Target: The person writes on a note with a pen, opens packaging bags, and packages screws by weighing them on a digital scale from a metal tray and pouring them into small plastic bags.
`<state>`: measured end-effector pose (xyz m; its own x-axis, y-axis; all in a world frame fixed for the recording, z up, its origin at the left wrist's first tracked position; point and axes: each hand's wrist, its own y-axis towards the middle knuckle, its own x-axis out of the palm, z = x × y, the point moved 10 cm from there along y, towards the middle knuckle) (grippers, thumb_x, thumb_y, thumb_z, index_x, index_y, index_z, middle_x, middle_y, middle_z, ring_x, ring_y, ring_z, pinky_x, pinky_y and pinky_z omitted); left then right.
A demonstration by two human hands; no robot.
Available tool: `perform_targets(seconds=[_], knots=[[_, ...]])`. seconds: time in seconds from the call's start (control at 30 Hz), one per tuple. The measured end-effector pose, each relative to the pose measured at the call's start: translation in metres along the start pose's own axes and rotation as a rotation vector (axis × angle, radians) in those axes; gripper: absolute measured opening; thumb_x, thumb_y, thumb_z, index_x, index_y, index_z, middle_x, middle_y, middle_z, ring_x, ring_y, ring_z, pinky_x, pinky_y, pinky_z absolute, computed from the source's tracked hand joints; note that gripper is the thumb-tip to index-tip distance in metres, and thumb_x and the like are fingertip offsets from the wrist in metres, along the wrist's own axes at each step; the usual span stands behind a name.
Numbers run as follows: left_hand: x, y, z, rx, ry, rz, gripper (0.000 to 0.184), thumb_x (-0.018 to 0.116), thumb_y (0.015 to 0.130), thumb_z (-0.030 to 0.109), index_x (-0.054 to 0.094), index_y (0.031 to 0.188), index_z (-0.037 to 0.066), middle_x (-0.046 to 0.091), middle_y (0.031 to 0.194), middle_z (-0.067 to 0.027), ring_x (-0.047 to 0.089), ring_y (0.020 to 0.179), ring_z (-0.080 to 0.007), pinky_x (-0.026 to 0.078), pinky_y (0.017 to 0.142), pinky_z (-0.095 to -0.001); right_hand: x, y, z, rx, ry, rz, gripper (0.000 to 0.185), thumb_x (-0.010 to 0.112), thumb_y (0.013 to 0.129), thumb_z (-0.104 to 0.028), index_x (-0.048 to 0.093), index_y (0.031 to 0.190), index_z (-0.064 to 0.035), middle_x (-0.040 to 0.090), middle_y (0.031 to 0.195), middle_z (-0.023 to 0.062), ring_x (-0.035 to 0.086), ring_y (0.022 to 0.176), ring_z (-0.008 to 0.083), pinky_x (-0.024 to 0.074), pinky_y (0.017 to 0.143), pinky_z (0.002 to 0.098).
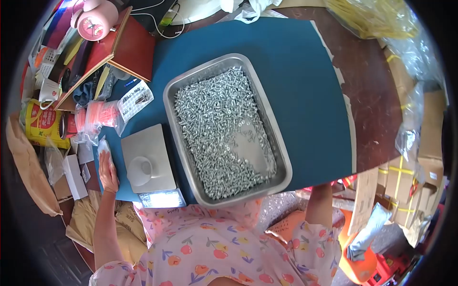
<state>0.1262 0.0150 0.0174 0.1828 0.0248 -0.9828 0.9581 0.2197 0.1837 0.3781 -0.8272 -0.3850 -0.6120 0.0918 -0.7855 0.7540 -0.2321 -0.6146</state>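
Note:
My left hand [108, 171] lies with its fingers stretched out over a small stack of clear plastic bags [103, 145] at the left edge of the blue mat. To its right is a digital scale [157, 139] with a lit display, and a small translucent cup [139, 170] rests on the weighing plate. Beside the scale, a metal tray [228, 60] holds a great many small silver screws [210, 114]; part of its bottom shows bare at the lower right. My right forearm goes below the table's front edge, where the hand is hidden.
A blue mat [305, 95] covers much of the table. At the left stand a red wooden shelf [136, 47], a pink alarm clock [95, 21], bagged pink items [100, 117] and a yellow packet [40, 124]. Cardboard boxes [405, 181] and clear plastic wrap [400, 52] are at the right.

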Motion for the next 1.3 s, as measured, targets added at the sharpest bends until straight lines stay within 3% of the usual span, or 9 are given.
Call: perform_targets(seconds=[0.33,0.6,0.67,0.87,0.9,1.0,1.07,1.2,1.3], knots=[[-0.001,0.003,0.002,-0.03,0.023,-0.027,0.053,0.031,0.095,0.036,0.041,0.135,0.002,0.036,0.142,-0.0214,0.031,0.132,-0.0398,0.025,0.109,-0.0453,0.025,0.034,0.014,0.034,-0.085,-0.034,0.048,0.053,0.088,-0.025,0.044,0.13,-0.0032,0.048,0.129,0.022,0.046,0.117,0.0387,0.0353,0.098,0.0455],[-0.003,-0.003,-0.003,-0.036,0.004,0.023,0.049,0.041,0.091,0.028,0.042,0.136,0.008,0.036,0.144,-0.0149,0.031,0.134,-0.0352,0.029,0.104,-0.0442,-0.024,-0.03,0.025,-0.026,-0.004,0.119,0.046,0.055,0.088,-0.024,0.046,0.128,-0.0028,0.052,0.125,0.0211,0.051,0.113,0.0374,0.0394,0.095,0.0433],[-0.004,-0.005,-0.005,-0.025,-0.026,0.049,0.05,0.049,0.087,0.024,0.043,0.135,0.01,0.037,0.144,-0.0135,0.032,0.134,-0.0336,0.029,0.103,-0.0453,-0.046,-0.059,0.025,-0.068,0.054,0.203,0.046,0.056,0.087,-0.024,0.047,0.127,-0.0027,0.053,0.124,0.0209,0.052,0.112,0.037,0.0404,0.094,0.0428],[-0.013,-0.007,-0.002,-0.023,-0.038,0.12,0.062,0.067,0.076,0.034,0.048,0.131,0.013,0.04,0.141,-0.0105,0.036,0.131,-0.0308,0.03,0.102,-0.0472,-0.11,-0.194,0.018,-0.192,0.314,0.56,0.045,0.058,0.087,-0.023,0.048,0.125,-0.0024,0.056,0.121,0.0203,0.055,0.109,0.036,0.0435,0.092,0.0411],[-0.014,-0.007,-0.002,-0.008,-0.047,0.146,0.062,0.067,0.076,0.036,0.049,0.13,0.013,0.041,0.141,-0.0105,0.036,0.131,-0.0311,0.031,0.101,-0.0479,-0.125,-0.226,0.006,-0.189,0.357,0.605,0.041,0.06,0.085,-0.019,0.053,0.122,-0.0016,0.062,0.113,0.0169,0.061,0.101,0.0328,0.0468,0.088,0.0386],[-0.014,-0.011,-0.006,0.004,-0.126,0.222,0.055,0.066,0.073,0.027,0.054,0.126,0.016,0.046,0.137,-0.0106,0.04,0.127,-0.0317,0.032,0.1,-0.0487,-0.136,-0.303,-0.007,-0.215,0.492,0.734,0.041,0.061,0.084,-0.023,0.057,0.12,-0.004,0.063,0.112,0.0176,0.058,0.108,0.0313,0.0455,0.091,0.0394],[-0.013,-0.014,-0.007,0.03,-0.161,0.209,0.053,0.064,0.072,0.022,0.055,0.124,0.017,0.048,0.135,-0.0101,0.041,0.126,-0.0313,0.032,0.1,-0.0486,-0.134,-0.347,-0.018,-0.321,0.615,0.842,0.034,0.057,0.088,-0.017,0.058,0.119,-0.0038,0.061,0.117,0.0125,0.058,0.107,0.0259,0.0466,0.086,0.0345],[-0.02,-0.023,-0.013,0.134,-0.199,0.193,0.051,0.061,0.069,0.015,0.058,0.12,0.017,0.051,0.131,-0.0092,0.043,0.125,-0.0305,0.032,0.1,-0.0483,-0.166,-0.457,-0.112,-0.404,0.743,0.899,0.029,0.052,0.089,-0.007,0.058,0.118,-0.0023,0.059,0.12,0.0104,0.056,0.107,0.021,0.0452,0.085,0.0289],[-0.025,-0.031,-0.031,0.192,-0.23,0.234,0.05,0.06,0.069,0.01,0.06,0.118,0.018,0.052,0.131,-0.0074,0.044,0.125,-0.0285,0.032,0.101,-0.0468,-0.191,-0.505,-0.173,-0.541,0.591,0.977,0.028,0.054,0.088,-0.005,0.058,0.115,-0.0023,0.059,0.12,0.0103,0.056,0.109,0.0229,0.045,0.087,0.0306]])
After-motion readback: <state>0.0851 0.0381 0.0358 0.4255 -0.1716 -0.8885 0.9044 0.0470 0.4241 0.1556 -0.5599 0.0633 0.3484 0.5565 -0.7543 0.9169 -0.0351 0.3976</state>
